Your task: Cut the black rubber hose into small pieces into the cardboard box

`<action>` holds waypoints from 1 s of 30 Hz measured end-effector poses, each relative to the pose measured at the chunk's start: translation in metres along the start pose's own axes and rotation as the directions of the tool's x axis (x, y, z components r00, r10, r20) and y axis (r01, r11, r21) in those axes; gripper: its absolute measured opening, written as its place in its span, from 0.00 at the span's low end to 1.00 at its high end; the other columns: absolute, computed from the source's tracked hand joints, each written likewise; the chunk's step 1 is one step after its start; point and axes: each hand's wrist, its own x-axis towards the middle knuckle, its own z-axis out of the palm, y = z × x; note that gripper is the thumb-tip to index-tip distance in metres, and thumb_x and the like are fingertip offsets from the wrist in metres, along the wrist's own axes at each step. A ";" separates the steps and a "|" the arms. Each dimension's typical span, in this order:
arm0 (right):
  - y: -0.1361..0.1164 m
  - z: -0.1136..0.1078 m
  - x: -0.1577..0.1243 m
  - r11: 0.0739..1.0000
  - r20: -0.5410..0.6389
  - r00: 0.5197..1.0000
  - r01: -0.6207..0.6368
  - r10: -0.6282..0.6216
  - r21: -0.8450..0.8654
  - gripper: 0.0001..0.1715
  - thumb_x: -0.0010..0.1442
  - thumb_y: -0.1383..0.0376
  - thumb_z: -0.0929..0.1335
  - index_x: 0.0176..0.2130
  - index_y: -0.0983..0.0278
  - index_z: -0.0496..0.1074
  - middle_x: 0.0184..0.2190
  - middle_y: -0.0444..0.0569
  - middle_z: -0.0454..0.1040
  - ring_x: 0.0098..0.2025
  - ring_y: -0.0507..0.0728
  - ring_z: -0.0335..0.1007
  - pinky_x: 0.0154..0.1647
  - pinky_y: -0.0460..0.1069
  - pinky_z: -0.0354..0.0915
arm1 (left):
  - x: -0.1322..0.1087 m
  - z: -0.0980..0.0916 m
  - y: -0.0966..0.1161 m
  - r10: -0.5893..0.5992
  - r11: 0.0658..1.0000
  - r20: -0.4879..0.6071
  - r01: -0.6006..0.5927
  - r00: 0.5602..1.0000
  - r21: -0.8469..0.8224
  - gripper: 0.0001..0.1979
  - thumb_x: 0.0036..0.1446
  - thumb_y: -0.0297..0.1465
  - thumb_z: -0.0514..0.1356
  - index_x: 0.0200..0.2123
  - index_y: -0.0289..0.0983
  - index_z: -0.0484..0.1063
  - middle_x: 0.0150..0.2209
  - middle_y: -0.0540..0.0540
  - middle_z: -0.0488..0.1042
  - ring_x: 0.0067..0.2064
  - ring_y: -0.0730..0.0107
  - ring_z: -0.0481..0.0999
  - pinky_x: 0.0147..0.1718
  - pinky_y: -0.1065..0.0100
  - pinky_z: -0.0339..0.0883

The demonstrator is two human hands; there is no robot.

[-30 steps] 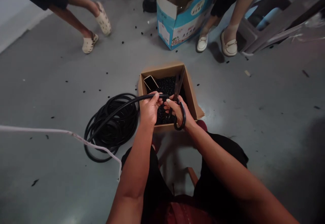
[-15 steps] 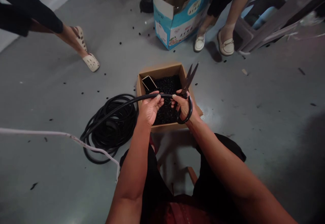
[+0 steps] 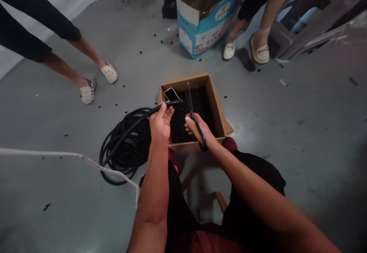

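Between the thumb and fingers of my left hand is a black ribbed hose, its end pointing right over a cardboard box. My right hand is closed round the handles of a pair of scissors, whose blades point away from me, just right of the hose end. Small black pieces fill the bottom of the box. A phone-like dark rectangle with a light rim lies in its far left corner. The rest of the hose lies in a coil on the floor at left.
A blue and white carton stands beyond the box. One person's feet in pale clogs are at far left; another's in white shoes are beside the carton. A pale cord crosses at left. Small black bits dot the floor.
My right hand has let go of the hose end and moved back toward me, with the scissors now turned to point forward. The person at left has stepped nearer the middle.
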 end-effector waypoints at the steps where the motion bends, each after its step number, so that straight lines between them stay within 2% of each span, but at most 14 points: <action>1: 0.004 0.003 -0.002 0.999 0.018 1.000 -0.003 0.004 -0.039 0.29 0.61 0.42 0.68 0.50 0.58 0.70 0.34 0.44 0.75 0.36 0.55 0.74 0.36 0.49 0.69 | 0.001 -0.001 0.002 0.002 1.000 -0.012 -0.002 1.000 -0.010 0.05 0.59 0.22 0.68 0.32 0.35 0.77 0.32 0.49 0.83 0.33 0.76 0.81 0.47 0.69 0.74; 6: 0.015 0.009 -0.008 0.996 0.100 0.995 0.032 -0.023 -0.083 0.29 0.64 0.42 0.67 0.54 0.58 0.71 0.38 0.45 0.76 0.36 0.55 0.73 0.37 0.49 0.69 | 0.002 -0.003 0.002 0.003 1.000 -0.019 -0.003 1.000 -0.017 0.04 0.60 0.23 0.68 0.32 0.34 0.77 0.33 0.48 0.83 0.33 0.76 0.82 0.48 0.68 0.75; 10: 0.015 0.009 -0.009 0.999 0.109 0.994 0.018 -0.012 -0.052 0.30 0.63 0.42 0.68 0.54 0.58 0.71 0.36 0.45 0.76 0.35 0.54 0.73 0.37 0.49 0.68 | 0.003 -0.005 0.000 0.010 1.000 -0.016 -0.010 1.000 0.010 0.04 0.59 0.26 0.70 0.33 0.34 0.78 0.34 0.47 0.83 0.35 0.75 0.82 0.50 0.67 0.75; 21: 0.014 0.013 -0.013 1.000 0.164 0.986 0.019 -0.021 0.012 0.36 0.59 0.37 0.67 0.53 0.59 0.68 0.37 0.46 0.76 0.38 0.57 0.75 0.43 0.54 0.69 | -0.002 0.000 -0.001 -0.026 1.000 -0.008 0.026 1.000 0.005 0.05 0.60 0.24 0.69 0.31 0.34 0.77 0.33 0.47 0.82 0.34 0.75 0.82 0.50 0.66 0.75; 30: 0.008 0.012 -0.014 0.999 0.162 0.986 0.019 -0.024 0.035 0.34 0.59 0.37 0.68 0.52 0.59 0.68 0.35 0.44 0.76 0.36 0.56 0.74 0.42 0.53 0.69 | -0.003 0.002 -0.003 -0.057 0.998 0.004 0.057 0.998 0.003 0.05 0.60 0.23 0.68 0.32 0.35 0.77 0.34 0.47 0.83 0.35 0.74 0.82 0.49 0.67 0.76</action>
